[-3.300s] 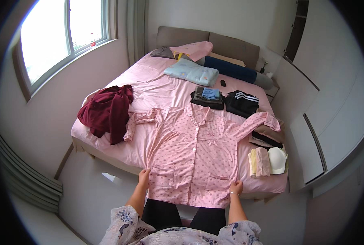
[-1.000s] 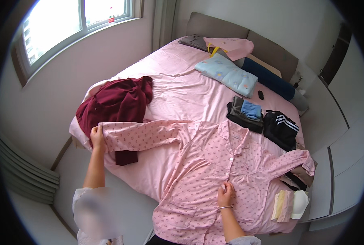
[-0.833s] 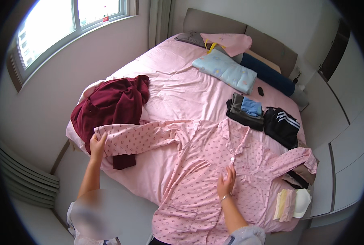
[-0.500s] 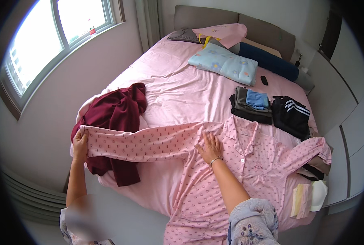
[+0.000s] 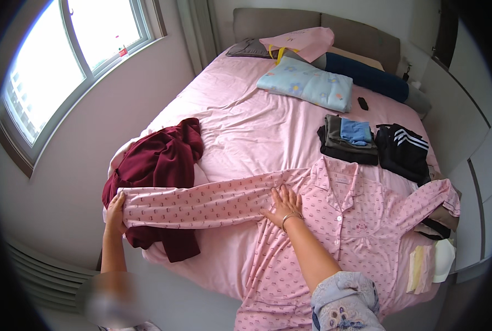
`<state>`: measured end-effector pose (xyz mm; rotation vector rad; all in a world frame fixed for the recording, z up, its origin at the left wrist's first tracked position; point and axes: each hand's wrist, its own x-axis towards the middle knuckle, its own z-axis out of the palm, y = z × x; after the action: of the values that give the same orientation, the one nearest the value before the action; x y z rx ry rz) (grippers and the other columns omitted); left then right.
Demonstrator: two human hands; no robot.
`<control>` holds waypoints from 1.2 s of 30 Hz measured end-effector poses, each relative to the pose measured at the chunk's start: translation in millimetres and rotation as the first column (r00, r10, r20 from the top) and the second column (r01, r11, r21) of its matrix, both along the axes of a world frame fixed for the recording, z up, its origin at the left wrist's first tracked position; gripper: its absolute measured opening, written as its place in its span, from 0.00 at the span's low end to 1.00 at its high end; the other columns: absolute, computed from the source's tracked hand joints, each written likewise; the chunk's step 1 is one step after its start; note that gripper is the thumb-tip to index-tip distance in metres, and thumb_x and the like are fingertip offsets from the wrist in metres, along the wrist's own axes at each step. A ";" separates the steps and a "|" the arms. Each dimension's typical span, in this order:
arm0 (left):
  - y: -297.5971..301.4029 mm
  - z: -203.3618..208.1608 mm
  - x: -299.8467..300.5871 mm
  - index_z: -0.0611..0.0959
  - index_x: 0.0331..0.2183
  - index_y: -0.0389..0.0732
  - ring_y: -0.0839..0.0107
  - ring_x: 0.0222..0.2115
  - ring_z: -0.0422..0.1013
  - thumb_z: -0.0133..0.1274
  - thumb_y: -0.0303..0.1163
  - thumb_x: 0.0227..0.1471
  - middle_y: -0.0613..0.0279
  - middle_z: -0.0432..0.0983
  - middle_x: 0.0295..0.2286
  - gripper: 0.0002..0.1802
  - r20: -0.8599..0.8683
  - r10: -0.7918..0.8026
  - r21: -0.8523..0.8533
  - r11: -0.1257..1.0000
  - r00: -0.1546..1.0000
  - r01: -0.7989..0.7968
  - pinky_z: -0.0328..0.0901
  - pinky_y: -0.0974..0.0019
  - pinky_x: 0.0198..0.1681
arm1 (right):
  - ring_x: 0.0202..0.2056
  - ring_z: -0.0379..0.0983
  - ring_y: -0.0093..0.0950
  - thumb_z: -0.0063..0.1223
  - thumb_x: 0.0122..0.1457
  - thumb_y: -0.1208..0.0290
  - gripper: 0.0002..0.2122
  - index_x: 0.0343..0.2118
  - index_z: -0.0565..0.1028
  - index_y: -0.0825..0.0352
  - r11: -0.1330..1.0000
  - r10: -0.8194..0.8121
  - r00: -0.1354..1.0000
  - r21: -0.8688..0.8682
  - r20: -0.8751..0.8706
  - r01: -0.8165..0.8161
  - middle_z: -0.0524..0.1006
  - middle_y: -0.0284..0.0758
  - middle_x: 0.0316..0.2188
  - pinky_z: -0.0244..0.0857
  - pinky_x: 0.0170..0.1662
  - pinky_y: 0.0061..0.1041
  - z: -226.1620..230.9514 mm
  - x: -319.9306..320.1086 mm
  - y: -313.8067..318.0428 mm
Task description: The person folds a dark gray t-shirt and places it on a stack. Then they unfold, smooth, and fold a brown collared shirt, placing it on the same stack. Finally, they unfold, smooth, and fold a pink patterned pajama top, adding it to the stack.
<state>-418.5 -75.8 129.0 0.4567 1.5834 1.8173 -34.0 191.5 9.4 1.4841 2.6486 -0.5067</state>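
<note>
A pink patterned pajama top (image 5: 334, 248) with a collar and white buttons lies spread over the near part of the bed, its lower part reaching the bottom of the view. My left hand (image 5: 116, 212) is closed on the cuff of its left-side sleeve, which is stretched out straight. My right hand (image 5: 283, 205) lies flat with fingers spread on the shoulder end of that sleeve; a bracelet circles the wrist. Under the stretched sleeve, a dark red garment (image 5: 157, 157) lies crumpled at the bed's left edge. The top's other sleeve bends toward the right edge.
Beyond the top are folded dark clothes with a blue piece (image 5: 356, 132) and black striped clothing (image 5: 403, 149). Small folded pale pieces (image 5: 422, 265) lie at the right edge. Farther back are a flowered light-blue quilt (image 5: 306, 85), a dark blue roll (image 5: 367, 77) and a pink bag (image 5: 301, 41).
The view has shifted slightly, so the bed's contents appear a little farther right. Both hands keep their places on the sleeve, which stays stretched.
</note>
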 end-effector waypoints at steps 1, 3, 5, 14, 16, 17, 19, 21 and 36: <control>1.5 7.3 8.2 0.76 0.33 0.43 0.72 0.25 0.73 0.46 0.38 0.54 0.64 0.76 0.27 0.10 0.013 -0.017 0.020 1.000 1.000 0.016 0.70 0.66 0.28 | 0.63 0.30 0.35 0.42 0.48 0.37 0.42 0.62 0.43 0.53 1.000 0.020 1.000 -0.014 -0.011 -0.020 0.38 0.36 0.63 0.21 0.62 0.39 3.5 4.6 2.2; 2.4 25.6 19.9 0.76 0.33 0.43 0.71 0.26 0.73 0.45 0.38 0.55 0.64 0.76 0.27 0.10 0.025 -0.052 0.086 0.995 0.998 0.050 0.71 0.65 0.29 | 0.63 0.31 0.36 0.43 0.46 0.36 0.43 0.61 0.44 0.55 0.996 0.067 0.994 -0.051 -0.081 -0.072 0.40 0.37 0.63 0.23 0.62 0.38 0.3 14.7 7.6; 8.1 40.0 42.2 0.75 0.34 0.41 0.71 0.27 0.74 0.44 0.35 0.55 0.62 0.76 0.29 0.10 0.065 -0.077 0.160 0.985 0.995 0.066 0.71 0.65 0.30 | 0.62 0.39 0.36 0.44 0.47 0.38 0.43 0.61 0.47 0.60 0.993 0.116 0.935 0.020 -0.336 -0.115 0.47 0.41 0.61 0.32 0.62 0.33 -24.6 33.2 13.5; 131.0 67.0 235.4 0.75 0.37 0.39 0.78 0.25 0.71 0.46 0.29 0.53 0.67 0.73 0.27 0.09 -0.006 -0.209 0.325 0.924 0.978 0.199 0.67 0.75 0.28 | 0.48 0.65 0.29 0.44 0.59 0.64 0.26 0.57 0.53 0.69 0.699 -0.696 0.133 -0.708 -0.706 -0.101 0.61 0.42 0.53 0.62 0.45 0.21 8.3 174.2 14.1; 165.3 48.0 267.9 0.75 0.37 0.39 0.79 0.25 0.70 0.45 0.29 0.54 0.67 0.73 0.27 0.09 -0.008 -0.256 0.382 0.892 0.967 0.240 0.66 0.76 0.27 | 0.45 0.66 0.28 0.42 0.59 0.64 0.25 0.57 0.54 0.67 0.684 -0.729 -0.041 -0.729 -0.683 -0.032 0.61 0.39 0.52 0.63 0.41 0.22 10.1 221.6 24.3; 179.2 40.4 279.9 0.75 0.37 0.39 0.78 0.24 0.70 0.45 0.29 0.54 0.67 0.73 0.26 0.09 0.001 -0.274 0.380 0.890 0.962 0.253 0.66 0.75 0.27 | 0.45 0.64 0.29 0.42 0.58 0.58 0.26 0.58 0.54 0.63 0.719 -0.693 -0.074 -0.695 -0.717 0.003 0.60 0.39 0.54 0.60 0.45 0.26 1.6 252.2 31.4; 206.8 22.7 303.1 0.75 0.36 0.39 0.78 0.23 0.69 0.45 0.29 0.54 0.66 0.73 0.25 0.08 0.044 -0.298 0.380 0.888 0.954 0.260 0.67 0.73 0.26 | 0.45 0.64 0.30 0.41 0.58 0.55 0.27 0.57 0.56 0.61 0.707 -0.689 -0.201 -0.707 -0.696 0.025 0.60 0.38 0.54 0.60 0.45 0.28 -5.4 304.3 40.9; 230.8 9.8 331.8 0.75 0.35 0.38 0.74 0.22 0.70 0.45 0.29 0.54 0.63 0.73 0.25 0.07 0.101 -0.360 0.404 0.867 0.928 0.292 0.67 0.72 0.25 | 0.43 0.66 0.30 0.38 0.59 0.54 0.24 0.55 0.59 0.63 0.643 -0.740 -0.278 -0.765 -0.612 -0.028 0.63 0.38 0.51 0.63 0.44 0.27 -10.3 340.1 43.6; 256.1 -133.7 540.2 0.69 0.49 0.37 0.69 0.37 0.69 0.49 0.29 0.52 0.55 0.72 0.40 0.21 -0.369 -0.681 -0.106 0.707 0.632 0.699 0.66 0.71 0.37 | 0.46 0.67 0.33 0.33 0.59 0.46 0.27 0.48 0.64 0.67 0.519 -0.818 -0.424 -0.817 -0.389 -0.250 0.70 0.39 0.46 0.61 0.50 0.30 -62.7 371.4 46.3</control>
<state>121.7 180.4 -4.6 1.3204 1.3132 1.1900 337.4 237.8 -53.4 1.8163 0.7732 -3.7964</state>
